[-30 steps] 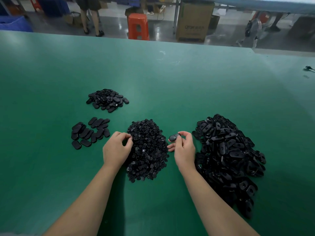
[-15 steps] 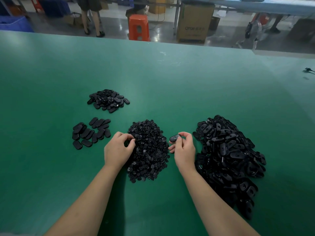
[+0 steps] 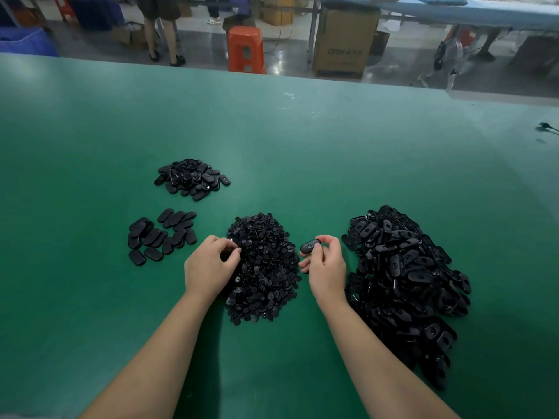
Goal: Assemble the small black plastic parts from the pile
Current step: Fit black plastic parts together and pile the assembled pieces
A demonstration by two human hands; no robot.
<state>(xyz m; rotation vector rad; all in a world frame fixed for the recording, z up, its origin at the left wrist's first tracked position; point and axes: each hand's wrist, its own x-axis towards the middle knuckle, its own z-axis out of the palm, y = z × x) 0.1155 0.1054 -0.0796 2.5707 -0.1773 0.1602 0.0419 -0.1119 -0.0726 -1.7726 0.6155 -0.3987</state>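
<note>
On the green table lies a middle pile of small round black parts [image 3: 266,267]. To its right is a large heap of black oval shells [image 3: 405,276]. My right hand [image 3: 328,267] pinches one black oval shell [image 3: 309,247] between thumb and fingers, just right of the middle pile. My left hand [image 3: 210,264] rests on the left edge of the middle pile, fingers curled into the small parts; whether it holds one is hidden. A flat group of oval pieces [image 3: 161,237] lies at the left, and a smaller heap of oval pieces [image 3: 192,179] sits behind it.
The green table [image 3: 302,140] stretches far ahead to its back edge. Beyond it stand an orange stool [image 3: 245,49], a cardboard box [image 3: 344,40] and a person's legs [image 3: 160,34]. A small dark object [image 3: 546,127] lies at the far right of the table.
Both hands stay in nearly the same place. The left fingers shift slightly among the small round parts. The right hand keeps hold of the oval shell.
</note>
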